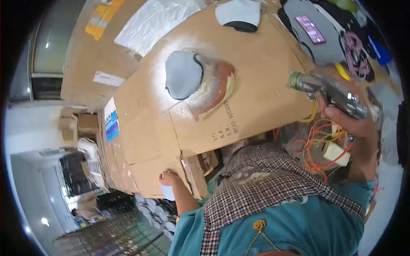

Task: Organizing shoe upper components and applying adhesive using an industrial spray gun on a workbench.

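My right hand [347, 123] is wrapped round the grip of a metal spray gun [335, 91], whose green-ringed nozzle points left over the cardboard. At the table's lower left edge, my left hand [170, 178] is closed on a pale flat piece [167, 192] that hangs below the fingers; its kind is unclear. Between the hands and farther off, a grey rounded fabric piece with dark edging [183, 74] lies on the cardboard-covered table [145, 136], touched by neither hand. White overspray surrounds it, and a reddish-brown curved patch [222, 85] sits beside it.
Another grey piece [239, 15] lies at the far edge beside clear plastic film [156, 23]. At the far right, a phone [310, 30] rests on grey pieces. Tangled red and yellow hoses [316, 145] hang below my right hand. A person [87, 209] is in the background at left.
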{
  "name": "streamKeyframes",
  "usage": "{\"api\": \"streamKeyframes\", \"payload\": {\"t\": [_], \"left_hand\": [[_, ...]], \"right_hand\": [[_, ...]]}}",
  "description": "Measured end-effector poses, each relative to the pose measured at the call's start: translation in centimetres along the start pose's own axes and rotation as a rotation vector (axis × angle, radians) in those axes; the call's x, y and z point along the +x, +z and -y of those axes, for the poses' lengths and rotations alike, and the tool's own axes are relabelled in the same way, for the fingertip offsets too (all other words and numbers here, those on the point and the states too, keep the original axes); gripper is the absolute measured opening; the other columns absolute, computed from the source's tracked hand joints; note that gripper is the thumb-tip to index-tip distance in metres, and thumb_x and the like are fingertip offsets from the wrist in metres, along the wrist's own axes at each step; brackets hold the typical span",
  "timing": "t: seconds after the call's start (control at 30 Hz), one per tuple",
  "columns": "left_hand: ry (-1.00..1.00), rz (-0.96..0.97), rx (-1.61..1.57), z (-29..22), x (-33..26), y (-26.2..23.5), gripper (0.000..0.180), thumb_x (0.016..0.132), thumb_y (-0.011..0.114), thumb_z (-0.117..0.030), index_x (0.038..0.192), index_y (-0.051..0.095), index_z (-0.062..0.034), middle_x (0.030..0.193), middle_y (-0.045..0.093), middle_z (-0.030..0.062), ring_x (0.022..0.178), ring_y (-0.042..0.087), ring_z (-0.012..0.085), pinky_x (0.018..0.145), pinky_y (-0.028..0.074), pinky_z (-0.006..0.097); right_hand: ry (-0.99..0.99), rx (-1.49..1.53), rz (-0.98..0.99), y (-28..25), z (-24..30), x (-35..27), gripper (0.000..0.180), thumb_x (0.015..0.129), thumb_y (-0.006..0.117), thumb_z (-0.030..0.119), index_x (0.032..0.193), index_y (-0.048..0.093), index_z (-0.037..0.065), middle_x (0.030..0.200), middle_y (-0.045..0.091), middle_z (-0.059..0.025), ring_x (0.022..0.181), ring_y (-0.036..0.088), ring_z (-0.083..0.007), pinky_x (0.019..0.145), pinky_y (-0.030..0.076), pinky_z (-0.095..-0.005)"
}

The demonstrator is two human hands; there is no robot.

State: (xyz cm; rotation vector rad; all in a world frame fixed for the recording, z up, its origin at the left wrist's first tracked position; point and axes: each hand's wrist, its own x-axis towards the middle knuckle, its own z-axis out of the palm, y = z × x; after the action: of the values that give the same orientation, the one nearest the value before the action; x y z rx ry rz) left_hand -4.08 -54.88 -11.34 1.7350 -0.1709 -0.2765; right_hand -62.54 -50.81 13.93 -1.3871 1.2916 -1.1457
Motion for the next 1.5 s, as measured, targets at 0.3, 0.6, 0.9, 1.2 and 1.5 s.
{"api": "streamKeyframes", "payload": {"t": [0.3, 0.6, 0.9, 1.2, 1.5], "left_hand": [[0.096, 0.245, 0.133, -2.6, -2.4, 3.8, 0.037, 0.068, 0.047, 0.003, 0.103, 0.037, -0.0013, 0.087, 0.045, 0.0120, 0.056, 0.050, 0.0182, 0.049, 0.041, 0.028], [0.059, 0.330, 0.012, -0.3, -0.9, 3.9, 0.036, 0.069, 0.047, 0.003, 0.104, 0.038, 0.0001, 0.090, 0.044, 0.0121, 0.057, 0.052, 0.0186, 0.050, 0.042, 0.028], [-0.067, 0.281, -0.094, 2.2, 1.6, 2.1, 0.031, 0.067, 0.048, 0.002, 0.098, 0.041, -0.0014, 0.084, 0.046, 0.0098, 0.058, 0.051, 0.0180, 0.048, 0.047, 0.027], [-0.198, 0.192, -0.251, 4.0, 4.5, 0.1, 0.031, 0.069, 0.047, 0.007, 0.097, 0.042, -0.0031, 0.078, 0.046, 0.0071, 0.056, 0.046, 0.0145, 0.048, 0.043, 0.025], [-0.210, 0.194, -0.267, 3.9, 4.9, 0.9, 0.027, 0.070, 0.045, 0.009, 0.095, 0.041, -0.0018, 0.079, 0.044, 0.0063, 0.059, 0.044, 0.0132, 0.049, 0.042, 0.024]], "right_hand": [[0.001, -0.059, -0.115, -0.5, -0.6, -5.9, 0.052, 0.070, 0.058, 0.003, 0.119, 0.042, 0.002, 0.090, 0.056, -0.0070, 0.075, 0.053, -0.0101, 0.064, 0.044, -0.0233], [-0.075, -0.203, 0.079, 4.6, 4.9, -6.4, 0.056, 0.064, 0.060, 0.016, 0.114, 0.044, -0.004, 0.076, 0.055, -0.0063, 0.065, 0.051, -0.0111, 0.057, 0.041, -0.0239], [0.070, -0.291, -0.210, 9.2, 10.9, -3.0, 0.060, 0.067, 0.063, 0.015, 0.120, 0.039, -0.001, 0.083, 0.053, -0.0032, 0.072, 0.049, -0.0083, 0.066, 0.041, -0.0216], [0.059, -0.347, -0.021, 13.8, 13.8, -2.3, 0.069, 0.061, 0.065, 0.019, 0.121, 0.036, -0.003, 0.075, 0.053, -0.0077, 0.062, 0.051, -0.0117, 0.054, 0.042, -0.0239], [-0.074, -0.389, -0.011, 13.0, 14.0, 0.7, 0.059, 0.068, 0.062, 0.011, 0.120, 0.038, -0.001, 0.082, 0.053, -0.0070, 0.066, 0.049, -0.0103, 0.058, 0.042, -0.0226]]}}
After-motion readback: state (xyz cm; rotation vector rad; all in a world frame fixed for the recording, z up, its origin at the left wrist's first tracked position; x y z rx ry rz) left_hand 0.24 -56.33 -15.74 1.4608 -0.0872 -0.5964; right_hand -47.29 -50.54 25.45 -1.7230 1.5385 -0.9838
